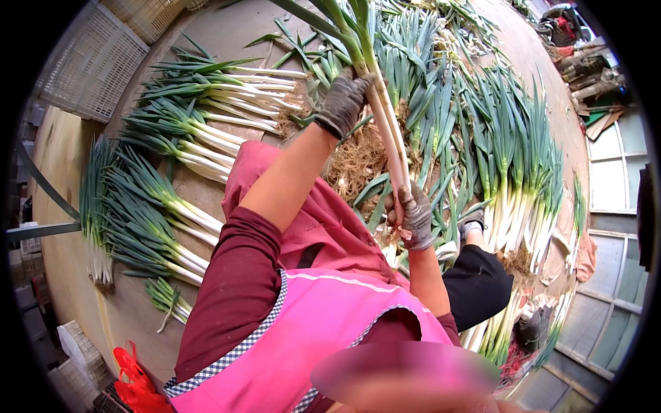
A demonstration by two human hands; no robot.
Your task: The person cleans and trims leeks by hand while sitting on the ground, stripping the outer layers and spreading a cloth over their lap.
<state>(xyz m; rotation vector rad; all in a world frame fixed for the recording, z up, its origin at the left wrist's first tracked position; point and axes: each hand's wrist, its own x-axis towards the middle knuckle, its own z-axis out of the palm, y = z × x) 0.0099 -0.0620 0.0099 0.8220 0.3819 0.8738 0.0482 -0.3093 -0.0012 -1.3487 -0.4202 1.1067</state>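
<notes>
My left hand [343, 100], in a dark grey glove, is closed around two long green onions [382, 111] just below their leaves. Lower down, my right hand [413, 217], also gloved and soiled, grips the same stalks at their root end. The stalks slant from the upper middle down to the right hand, white shafts below and green leaves running out of the top of the view. Beneath and beside them lie a brown tangle of roots [359, 160] and loose green onion leaves [434, 118]. The right fingers partly hide the root end.
Bunches of green onions [196, 139] lie on the floor at the left, with a larger pile [511, 170] at the right. Plastic crates [93, 62] stand upper left. A red plastic bag [134, 382] is lower left. A black-clad leg [477, 286] extends at the right.
</notes>
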